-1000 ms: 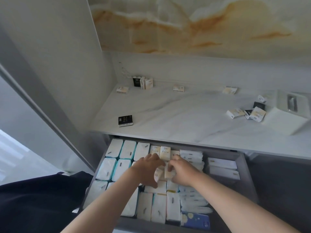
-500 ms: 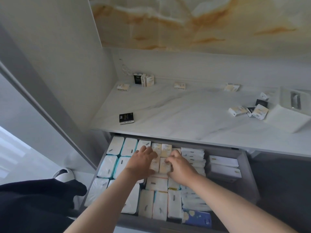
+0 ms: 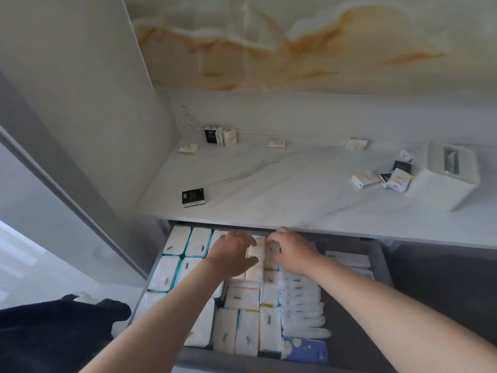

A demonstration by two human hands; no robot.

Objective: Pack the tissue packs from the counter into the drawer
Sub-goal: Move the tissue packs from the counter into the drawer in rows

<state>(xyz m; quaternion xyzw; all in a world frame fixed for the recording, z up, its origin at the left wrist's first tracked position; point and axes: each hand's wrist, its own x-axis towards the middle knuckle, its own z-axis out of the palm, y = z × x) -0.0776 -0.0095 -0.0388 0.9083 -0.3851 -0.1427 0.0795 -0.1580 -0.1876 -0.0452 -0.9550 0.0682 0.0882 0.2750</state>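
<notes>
- Just then, both hands had shifted from the middle of the drawer point(image 3: 382, 265) to its back row, close under the desk's point(image 3: 269, 189) front edge.
- The left hand point(image 3: 234, 251) lay with fingers stretched out, pressing on the packed rows. The right hand point(image 3: 294, 253) had its fingers curled and seemed to pinch the top of a small cream pack point(image 3: 255, 255) standing between the two.
- That pack was already down among its neighbours, so this placing looked nearly finished.
- On the desk nothing had moved: a black pack point(image 3: 193, 197) near the front left corner, upright packs point(image 3: 224, 136) in the back left corner, and a loose cluster point(image 3: 365, 180) beside the white tissue box point(image 3: 443, 181) at the right edge.
- Plenty therefore remained to fetch.
</notes>
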